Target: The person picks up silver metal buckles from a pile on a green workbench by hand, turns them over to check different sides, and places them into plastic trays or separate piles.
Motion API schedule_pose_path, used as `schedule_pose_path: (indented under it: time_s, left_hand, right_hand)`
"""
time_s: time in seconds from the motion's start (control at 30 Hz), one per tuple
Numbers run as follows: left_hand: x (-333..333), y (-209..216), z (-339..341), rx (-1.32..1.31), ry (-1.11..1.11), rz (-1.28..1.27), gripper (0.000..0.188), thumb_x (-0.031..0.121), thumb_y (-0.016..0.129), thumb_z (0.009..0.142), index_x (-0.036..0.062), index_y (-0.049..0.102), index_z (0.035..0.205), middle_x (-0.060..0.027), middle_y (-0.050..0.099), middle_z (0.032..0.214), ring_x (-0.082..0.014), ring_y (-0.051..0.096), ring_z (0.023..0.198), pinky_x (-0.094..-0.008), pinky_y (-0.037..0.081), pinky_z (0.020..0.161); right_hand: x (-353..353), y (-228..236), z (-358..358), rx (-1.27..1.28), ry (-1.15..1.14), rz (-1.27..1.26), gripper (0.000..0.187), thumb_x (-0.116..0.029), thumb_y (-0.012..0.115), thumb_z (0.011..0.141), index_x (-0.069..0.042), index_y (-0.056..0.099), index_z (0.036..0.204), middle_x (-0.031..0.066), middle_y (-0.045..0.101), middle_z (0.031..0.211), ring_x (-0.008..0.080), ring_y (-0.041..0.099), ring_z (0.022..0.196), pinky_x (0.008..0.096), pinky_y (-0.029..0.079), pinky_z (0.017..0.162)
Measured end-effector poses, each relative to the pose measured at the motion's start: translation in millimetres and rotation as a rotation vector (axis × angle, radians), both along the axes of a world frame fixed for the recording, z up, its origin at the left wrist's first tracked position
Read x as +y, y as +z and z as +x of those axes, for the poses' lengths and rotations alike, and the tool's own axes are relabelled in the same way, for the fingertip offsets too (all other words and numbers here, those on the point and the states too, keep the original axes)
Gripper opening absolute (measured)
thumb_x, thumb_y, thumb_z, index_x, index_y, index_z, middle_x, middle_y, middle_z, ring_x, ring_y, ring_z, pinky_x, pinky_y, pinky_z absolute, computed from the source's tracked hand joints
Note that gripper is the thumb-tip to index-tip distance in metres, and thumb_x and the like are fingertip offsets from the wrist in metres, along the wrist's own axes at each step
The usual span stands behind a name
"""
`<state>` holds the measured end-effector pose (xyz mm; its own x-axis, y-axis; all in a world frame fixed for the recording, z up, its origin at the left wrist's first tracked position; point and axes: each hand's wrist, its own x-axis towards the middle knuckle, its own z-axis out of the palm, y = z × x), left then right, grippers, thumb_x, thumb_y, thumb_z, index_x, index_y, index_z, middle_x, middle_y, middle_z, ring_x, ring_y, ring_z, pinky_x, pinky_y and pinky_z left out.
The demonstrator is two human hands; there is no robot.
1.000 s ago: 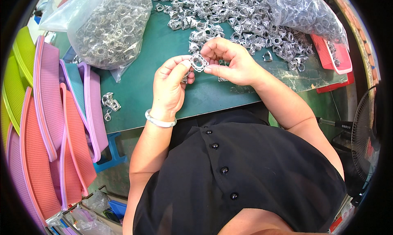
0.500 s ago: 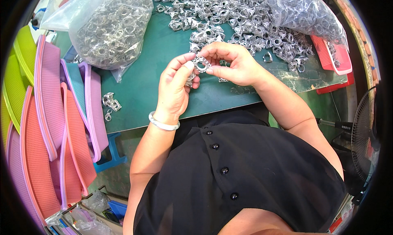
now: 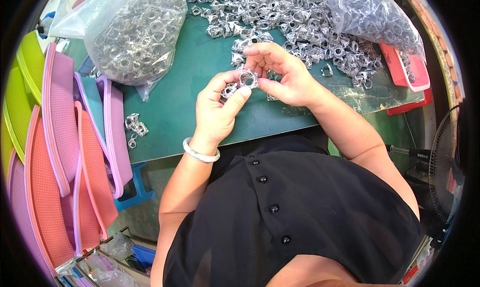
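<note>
My left hand point(image 3: 216, 102) pinches a silver metal ring-shaped piece point(image 3: 248, 79) between thumb and fingers, its round opening facing up. A second silver piece point(image 3: 229, 91) is tucked in the same hand, partly covered by the fingers. Just to the right, my right hand point(image 3: 287, 77) is curved with thumb and fingers apart. Its thumb tip reaches the held piece's edge; whether it touches cannot be told. Behind both hands, a large heap of similar silver pieces point(image 3: 270, 14) spreads over the green table point(image 3: 172, 114). A few lie partly hidden behind my right hand.
A clear bag of silver pieces point(image 3: 137, 42) stands back left, another bag point(image 3: 375, 17) back right by a pink basket point(image 3: 412, 69). A few loose pieces point(image 3: 135, 124) lie near the left edge. Coloured plastic baskets point(image 3: 60, 122) crowd the left; a black fan point(image 3: 445, 162) stands right.
My right fingers have lifted and spread away from the ring-shaped piece. The piece has turned in my left hand, whose thumb has shifted below it, and the second piece shows more.
</note>
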<state>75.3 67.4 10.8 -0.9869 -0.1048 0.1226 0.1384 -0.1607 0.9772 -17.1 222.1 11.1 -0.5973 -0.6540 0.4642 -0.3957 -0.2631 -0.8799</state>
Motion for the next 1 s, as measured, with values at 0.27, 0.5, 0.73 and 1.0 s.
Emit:
schedule_pose_path:
  time_s: [0.27,0.5,0.73,1.0]
  left_hand:
    - [-7.4,0.9,-1.6,-0.210,0.005,0.465,0.021,0.014,0.055,0.086,0.0030,0.055,0.104,-0.0055,0.059,0.086,-0.0115,0.053,0.070,-0.0235,0.043,0.058]
    - [-50.6,72.7,-46.6,0.135,0.153,0.029,0.018,0.010,0.054,0.085,0.0017,0.054,0.102,-0.0066,0.058,0.090,-0.0127,0.054,0.068,-0.0245,0.043,0.055]
    - [-92.4,208.6,-93.9,0.886,0.856,-0.880,0.026,0.019,0.064,0.079,-0.0014,0.064,0.095,-0.0042,0.062,0.077,-0.0092,0.056,0.067,-0.0183,0.043,0.063]
    - [-141.1,200.0,-124.7,0.836,1.048,-1.958,0.036,0.031,0.059,0.077,0.0099,0.061,0.106,-0.0137,0.059,0.104,-0.0300,0.056,0.095,-0.0372,0.043,0.084]
  right_hand:
    - [1.9,1.4,-2.0,0.025,-0.093,0.045,0.041,0.003,0.060,0.075,-0.004,0.051,0.114,0.0044,0.055,0.090,0.0094,0.052,0.075,0.0222,0.043,0.063]
    - [4.2,5.7,-2.2,0.026,-0.153,0.097,0.030,0.001,0.057,0.077,-0.002,0.055,0.107,0.0041,0.058,0.088,0.0088,0.052,0.072,0.0223,0.043,0.063]
    - [6.3,4.3,-8.3,0.162,-0.217,0.109,0.022,0.001,0.056,0.078,-0.002,0.057,0.099,0.0038,0.057,0.084,0.0088,0.052,0.066,0.0222,0.043,0.059]
    - [6.8,6.7,-10.3,0.185,-0.272,0.135,0.016,0.001,0.059,0.077,-0.001,0.058,0.093,0.0048,0.057,0.082,0.0103,0.054,0.070,0.0229,0.044,0.059]
